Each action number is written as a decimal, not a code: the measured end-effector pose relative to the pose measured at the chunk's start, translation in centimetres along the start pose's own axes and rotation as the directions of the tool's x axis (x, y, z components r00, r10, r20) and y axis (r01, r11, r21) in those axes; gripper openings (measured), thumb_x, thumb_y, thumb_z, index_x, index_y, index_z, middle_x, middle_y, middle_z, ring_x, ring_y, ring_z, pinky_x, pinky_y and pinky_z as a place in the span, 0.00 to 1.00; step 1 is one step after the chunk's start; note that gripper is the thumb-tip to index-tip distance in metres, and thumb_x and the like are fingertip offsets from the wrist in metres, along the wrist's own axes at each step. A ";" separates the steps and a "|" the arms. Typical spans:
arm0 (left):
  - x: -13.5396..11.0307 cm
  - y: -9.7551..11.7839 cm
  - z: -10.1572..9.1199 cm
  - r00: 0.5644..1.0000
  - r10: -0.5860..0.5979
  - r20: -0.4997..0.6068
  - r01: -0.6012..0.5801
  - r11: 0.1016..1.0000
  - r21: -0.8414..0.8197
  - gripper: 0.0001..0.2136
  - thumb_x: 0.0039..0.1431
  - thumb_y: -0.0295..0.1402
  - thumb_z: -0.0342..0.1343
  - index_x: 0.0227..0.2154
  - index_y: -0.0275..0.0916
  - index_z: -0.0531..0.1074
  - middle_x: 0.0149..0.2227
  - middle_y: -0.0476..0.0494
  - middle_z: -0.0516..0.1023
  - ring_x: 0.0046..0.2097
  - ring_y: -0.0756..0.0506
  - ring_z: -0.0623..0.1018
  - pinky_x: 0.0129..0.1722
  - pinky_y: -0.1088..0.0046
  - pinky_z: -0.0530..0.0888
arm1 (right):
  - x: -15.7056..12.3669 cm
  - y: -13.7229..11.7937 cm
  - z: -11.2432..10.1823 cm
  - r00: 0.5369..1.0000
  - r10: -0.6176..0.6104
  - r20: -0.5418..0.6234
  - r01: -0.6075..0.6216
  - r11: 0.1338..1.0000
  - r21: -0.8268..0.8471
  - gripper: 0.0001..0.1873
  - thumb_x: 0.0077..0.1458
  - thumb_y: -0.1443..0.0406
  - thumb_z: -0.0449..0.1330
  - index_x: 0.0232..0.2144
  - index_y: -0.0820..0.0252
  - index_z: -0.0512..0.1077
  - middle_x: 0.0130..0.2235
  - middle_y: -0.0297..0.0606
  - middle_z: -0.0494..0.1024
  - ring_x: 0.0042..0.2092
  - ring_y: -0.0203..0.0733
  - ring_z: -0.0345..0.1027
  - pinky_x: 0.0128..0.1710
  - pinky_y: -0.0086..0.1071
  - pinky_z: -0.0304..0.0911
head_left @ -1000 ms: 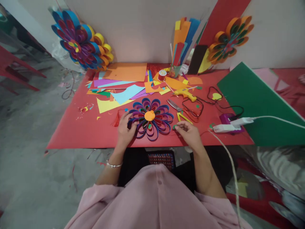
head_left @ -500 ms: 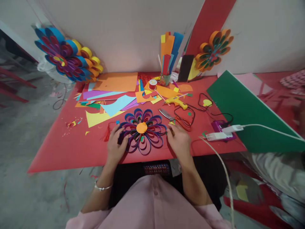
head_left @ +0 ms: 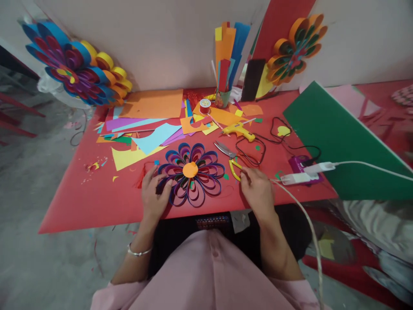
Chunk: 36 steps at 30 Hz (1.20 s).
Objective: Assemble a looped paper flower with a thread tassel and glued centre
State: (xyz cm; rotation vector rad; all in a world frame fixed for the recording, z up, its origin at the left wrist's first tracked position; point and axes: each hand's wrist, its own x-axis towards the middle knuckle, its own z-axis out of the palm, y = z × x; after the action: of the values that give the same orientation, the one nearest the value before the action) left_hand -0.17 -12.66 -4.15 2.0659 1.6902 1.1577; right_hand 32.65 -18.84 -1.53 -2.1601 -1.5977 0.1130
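A paper flower [head_left: 191, 173] of blue, purple and red loops with an orange round centre lies on the red table [head_left: 97, 198] in front of me. My left hand [head_left: 153, 193] rests on its left petals, fingers spread flat. My right hand [head_left: 257, 189] lies to the right of the flower, fingertips touching the yellow handles of the scissors [head_left: 229, 157]. The fingers are curled at the handle; I cannot see whether they grip it.
A yellow glue gun [head_left: 238, 130] with its black cord, a red thread spool [head_left: 204, 105], a cup of paper strips [head_left: 226, 64] and loose coloured sheets [head_left: 151, 129] cover the back. A green board [head_left: 338, 137] leans at the right above a white charger [head_left: 300, 176]. Finished flowers [head_left: 74, 69] stand against the wall.
My right hand has moved away from the flower's right edge to the scissors' handles. The left hand stays on the flower. The camera shifted slightly.
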 end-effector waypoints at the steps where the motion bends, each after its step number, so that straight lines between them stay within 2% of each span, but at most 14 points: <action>1: 0.0 0.0 0.0 1.000 0.010 -0.008 -0.010 1.000 0.002 0.10 0.65 0.42 0.62 0.43 0.43 0.78 0.65 0.35 0.73 0.67 0.33 0.72 0.67 0.47 0.70 | 0.2 0.0 0.0 1.000 -0.008 -0.002 0.008 1.000 -0.004 0.19 0.68 0.64 0.52 0.52 0.59 0.78 0.49 0.48 0.83 0.49 0.54 0.75 0.48 0.42 0.67; 4: 0.0 0.0 -0.1 0.999 0.041 0.002 -0.041 0.999 -0.004 0.11 0.64 0.43 0.62 0.42 0.43 0.78 0.64 0.35 0.73 0.67 0.33 0.72 0.67 0.47 0.70 | 1.5 -0.5 0.4 0.999 -0.048 -0.007 0.048 0.997 -0.059 0.20 0.68 0.66 0.51 0.56 0.62 0.76 0.52 0.51 0.81 0.52 0.55 0.73 0.50 0.43 0.66; 8: -0.2 -0.1 -0.1 0.999 0.034 0.010 -0.034 0.999 -0.011 0.11 0.66 0.43 0.60 0.44 0.43 0.79 0.63 0.35 0.74 0.64 0.35 0.74 0.66 0.48 0.71 | 3.2 -1.5 0.9 0.997 -0.048 0.063 0.061 0.973 -0.223 0.23 0.65 0.70 0.52 0.60 0.67 0.73 0.51 0.55 0.81 0.50 0.58 0.72 0.48 0.43 0.65; 14: -0.1 0.3 -0.8 0.999 0.012 -0.053 -0.014 0.999 -0.035 0.09 0.66 0.41 0.60 0.41 0.43 0.80 0.60 0.36 0.76 0.62 0.36 0.76 0.64 0.50 0.73 | 3.7 -1.6 1.3 0.995 -0.026 0.096 0.057 0.940 -0.337 0.24 0.64 0.68 0.56 0.61 0.64 0.72 0.49 0.57 0.81 0.48 0.58 0.73 0.41 0.42 0.63; 17: 3.1 0.6 -2.2 0.994 0.007 -0.113 -0.012 0.999 -0.044 0.08 0.66 0.40 0.59 0.38 0.43 0.80 0.54 0.40 0.81 0.58 0.39 0.79 0.61 0.53 0.76 | 4.2 -1.5 1.1 0.994 -0.025 0.110 0.064 0.927 -0.369 0.25 0.62 0.66 0.60 0.61 0.63 0.72 0.46 0.56 0.81 0.46 0.59 0.74 0.40 0.42 0.63; 20: 9.3 0.7 -2.4 0.992 0.032 -0.122 -0.045 0.994 -0.101 0.09 0.64 0.41 0.59 0.37 0.43 0.80 0.44 0.43 0.84 0.47 0.42 0.82 0.50 0.61 0.80 | 4.9 -1.5 0.9 0.992 0.010 0.128 0.038 0.930 -0.366 0.29 0.58 0.65 0.63 0.62 0.62 0.71 0.44 0.56 0.81 0.46 0.59 0.75 0.40 0.41 0.65; 23: 16.5 0.7 -0.1 0.990 0.132 0.052 -0.128 0.989 -0.079 0.08 0.60 0.38 0.60 0.34 0.42 0.80 0.40 0.43 0.84 0.42 0.42 0.81 0.43 0.65 0.79 | 5.1 -1.6 0.8 0.989 0.048 0.137 0.002 0.939 -0.344 0.32 0.58 0.66 0.64 0.64 0.64 0.69 0.45 0.57 0.80 0.47 0.59 0.75 0.41 0.41 0.66; 25: 20.7 0.7 2.6 0.970 0.176 0.167 -0.177 0.984 -0.005 0.06 0.56 0.35 0.61 0.33 0.41 0.80 0.40 0.41 0.83 0.40 0.42 0.80 0.47 0.63 0.78 | 5.0 -1.5 0.6 0.989 0.044 0.140 0.005 0.944 -0.329 0.34 0.58 0.66 0.63 0.66 0.64 0.67 0.45 0.57 0.80 0.47 0.59 0.76 0.40 0.40 0.66; 27: 23.7 0.6 5.6 0.957 0.161 0.240 -0.188 0.977 0.097 0.08 0.54 0.31 0.60 0.37 0.39 0.81 0.46 0.38 0.82 0.42 0.41 0.80 0.53 0.60 0.76 | 4.8 -1.5 0.4 0.989 0.029 0.144 0.019 0.947 -0.321 0.33 0.59 0.66 0.63 0.66 0.63 0.66 0.45 0.55 0.80 0.46 0.58 0.76 0.39 0.40 0.66; 29: 25.6 0.4 8.1 0.917 0.131 0.377 -0.213 0.960 0.182 0.14 0.53 0.32 0.63 0.43 0.38 0.80 0.52 0.34 0.80 0.50 0.37 0.79 0.57 0.58 0.74 | 4.6 -1.4 0.1 0.989 0.011 0.148 0.038 0.945 -0.326 0.31 0.61 0.65 0.61 0.65 0.62 0.67 0.44 0.54 0.80 0.45 0.58 0.76 0.38 0.39 0.66; 31: 26.7 0.2 10.0 0.892 0.108 0.440 -0.214 0.956 0.199 0.18 0.49 0.33 0.67 0.45 0.38 0.80 0.53 0.33 0.80 0.53 0.34 0.78 0.57 0.57 0.74 | 4.4 -1.2 -0.1 0.987 -0.012 0.159 0.066 0.938 -0.340 0.28 0.63 0.65 0.60 0.64 0.64 0.67 0.43 0.54 0.80 0.44 0.57 0.77 0.37 0.39 0.66; 33: 27.2 -0.1 11.1 0.878 0.088 0.470 -0.204 0.958 0.203 0.21 0.45 0.34 0.70 0.45 0.39 0.81 0.51 0.34 0.81 0.53 0.34 0.78 0.55 0.58 0.74 | 4.3 -1.1 -0.3 0.984 -0.030 0.174 0.089 0.935 -0.342 0.28 0.63 0.66 0.59 0.64 0.65 0.68 0.42 0.53 0.80 0.43 0.57 0.77 0.36 0.39 0.65; 36: 27.5 -0.5 11.7 0.876 0.049 0.480 -0.177 0.958 0.225 0.23 0.45 0.34 0.71 0.47 0.40 0.81 0.49 0.36 0.82 0.50 0.36 0.78 0.52 0.61 0.74 | 4.4 -1.0 -0.1 0.983 -0.026 0.184 0.080 0.952 -0.296 0.29 0.61 0.68 0.59 0.65 0.63 0.68 0.41 0.51 0.80 0.43 0.54 0.77 0.36 0.38 0.64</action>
State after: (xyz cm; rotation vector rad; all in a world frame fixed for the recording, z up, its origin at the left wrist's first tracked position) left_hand 8.18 15.81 -0.50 2.3814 1.5543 0.4028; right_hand 33.23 -14.57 -0.12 -2.3911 -1.8788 0.0475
